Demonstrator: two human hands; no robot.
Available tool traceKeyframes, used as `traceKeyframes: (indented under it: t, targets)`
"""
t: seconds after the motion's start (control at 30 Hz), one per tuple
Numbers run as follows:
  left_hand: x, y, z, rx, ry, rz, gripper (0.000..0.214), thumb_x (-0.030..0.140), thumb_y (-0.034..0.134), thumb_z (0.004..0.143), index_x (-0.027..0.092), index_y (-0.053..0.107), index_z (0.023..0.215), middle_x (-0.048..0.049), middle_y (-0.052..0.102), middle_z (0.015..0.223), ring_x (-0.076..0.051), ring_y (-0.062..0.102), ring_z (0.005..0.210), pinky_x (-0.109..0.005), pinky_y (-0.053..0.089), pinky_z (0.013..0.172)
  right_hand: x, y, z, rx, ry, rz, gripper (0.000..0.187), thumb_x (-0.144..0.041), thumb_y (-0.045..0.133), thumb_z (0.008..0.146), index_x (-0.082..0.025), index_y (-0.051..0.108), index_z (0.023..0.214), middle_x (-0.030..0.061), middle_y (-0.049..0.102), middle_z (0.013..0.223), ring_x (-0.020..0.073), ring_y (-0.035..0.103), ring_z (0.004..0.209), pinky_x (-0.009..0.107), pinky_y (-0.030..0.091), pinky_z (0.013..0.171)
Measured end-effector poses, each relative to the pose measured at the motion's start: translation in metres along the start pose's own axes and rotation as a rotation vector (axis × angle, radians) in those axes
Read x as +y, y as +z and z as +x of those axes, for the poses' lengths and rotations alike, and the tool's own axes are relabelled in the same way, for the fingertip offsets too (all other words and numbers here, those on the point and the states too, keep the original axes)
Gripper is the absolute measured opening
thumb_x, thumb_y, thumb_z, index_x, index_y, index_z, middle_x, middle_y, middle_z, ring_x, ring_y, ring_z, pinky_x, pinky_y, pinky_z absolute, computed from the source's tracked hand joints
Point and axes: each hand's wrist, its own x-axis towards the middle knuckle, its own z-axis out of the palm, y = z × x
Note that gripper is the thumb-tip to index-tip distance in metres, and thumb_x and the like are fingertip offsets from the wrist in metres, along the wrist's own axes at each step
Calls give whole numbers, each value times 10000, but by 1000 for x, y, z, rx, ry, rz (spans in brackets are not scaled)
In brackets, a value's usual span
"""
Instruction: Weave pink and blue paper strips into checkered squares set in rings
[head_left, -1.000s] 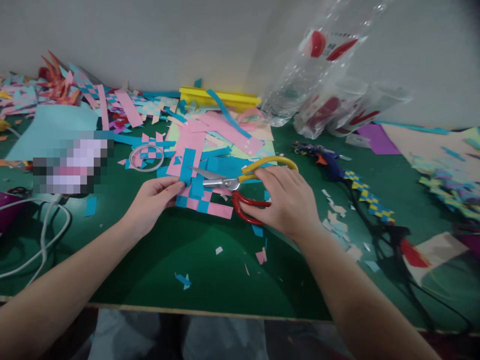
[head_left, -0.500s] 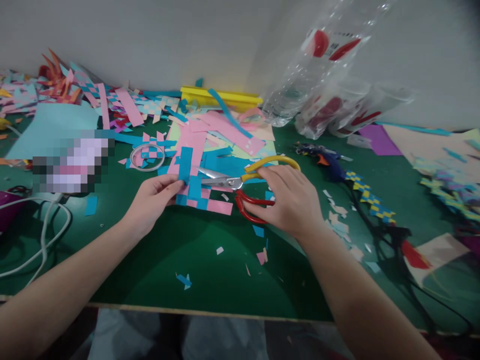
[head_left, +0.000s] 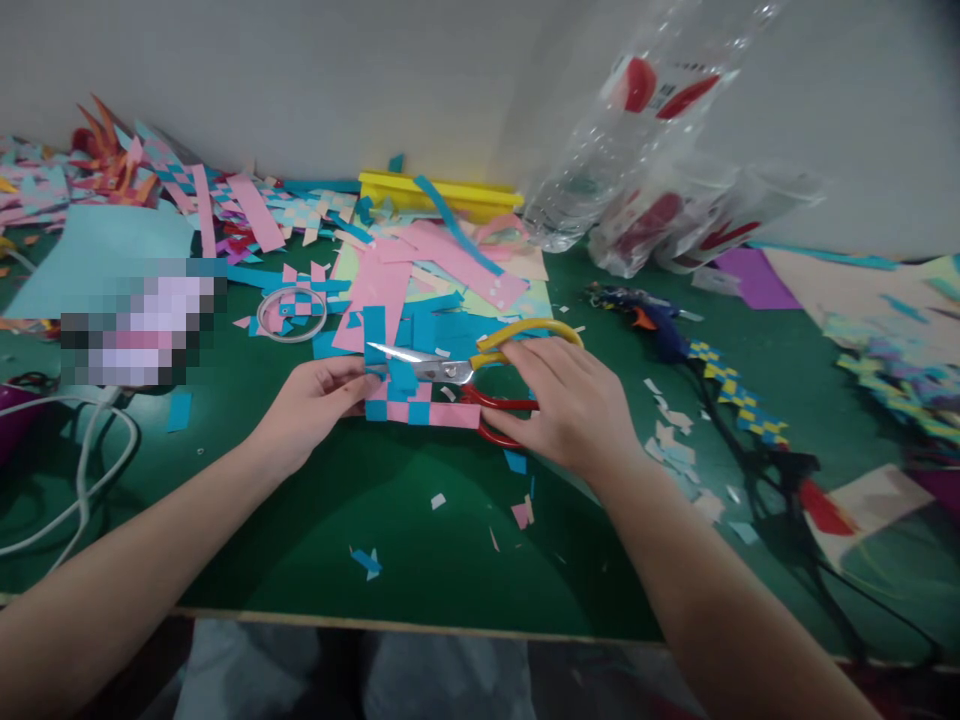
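Between the fingers and thumb of my left hand (head_left: 324, 400) is the left edge of a woven piece of blue and pink paper strips (head_left: 420, 410), held just above the table. My right hand (head_left: 574, 400) is closed round the handles of a pair of scissors (head_left: 454, 372), one handle yellow and one red. The blades point left and lie across the upright blue strip of the woven paper, close to my left fingertips. One blade shows clearly on top; the other is partly hidden by the paper.
Behind my hands lie pink and blue paper sheets and a yellow strip holder (head_left: 442, 195). A tape roll (head_left: 292, 313) sits left, near a blurred-out device with a white cable (head_left: 94, 450). A plastic bottle (head_left: 600, 150), glue gun (head_left: 652, 325) and scraps lie to the right.
The scissors have moved left over the blue strip and their blades have come closer together. The woven paper has shifted slightly right and down with my left hand.
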Motion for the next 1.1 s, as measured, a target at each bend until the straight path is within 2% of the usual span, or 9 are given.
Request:
traceKeyframes:
  t: [0.17, 0.3, 0.5, 0.67, 0.93, 1.1]
  targets:
    - [3, 1, -1, 28, -11, -3, 183, 343, 721, 751, 169, 698, 803, -9, 673, 791, -125, 617, 771, -247, 518, 737, 0, 2, -1, -9, -13, -33, 462, -362, 591, 849, -82, 524, 1210, 161, 662, 1016, 286, 629, 945, 402, 533, 755]
    - [3, 1, 0, 39, -12, 4, 171, 336, 729, 744, 170, 687, 754, 5, 662, 741, -114, 610, 717, -247, 525, 729, 0, 3, -2, -5, 18, -25, 393, -332, 572, 866, -116, 531, 1192, 145, 677, 1013, 268, 647, 940, 384, 548, 749]
    - [3, 1, 0, 41, -10, -5, 187, 353, 732, 742, 181, 707, 812, -3, 680, 750, -123, 636, 729, -255, 539, 736, 0, 5, -2, 34, 54, -22, 353, -313, 581, 854, -135, 530, 1155, 133, 674, 1018, 259, 643, 953, 381, 550, 782]
    - [2, 1, 0, 29, 11, 31, 210, 363, 713, 760, 189, 720, 877, -14, 703, 816, -128, 648, 775, -250, 537, 756, -1, 6, -2, 8, 113, 20, 373, -328, 595, 836, -162, 522, 1161, 125, 657, 1037, 271, 626, 968, 406, 531, 797]
    - [3, 1, 0, 78, 1, 39, 189, 354, 733, 733, 180, 701, 802, -4, 687, 769, -122, 633, 742, -248, 529, 732, -2, 5, 0, -64, 209, 105, 530, -439, 616, 770, -170, 460, 1199, 135, 596, 1050, 312, 566, 1008, 488, 460, 858]
    - [7, 2, -1, 118, -1, 65, 191, 338, 733, 712, 171, 693, 795, -13, 683, 773, -138, 624, 751, -268, 516, 729, -2, 4, 2, 7, 265, 159, 553, -430, 628, 739, -191, 435, 1199, 121, 564, 1033, 313, 541, 1007, 489, 459, 845]
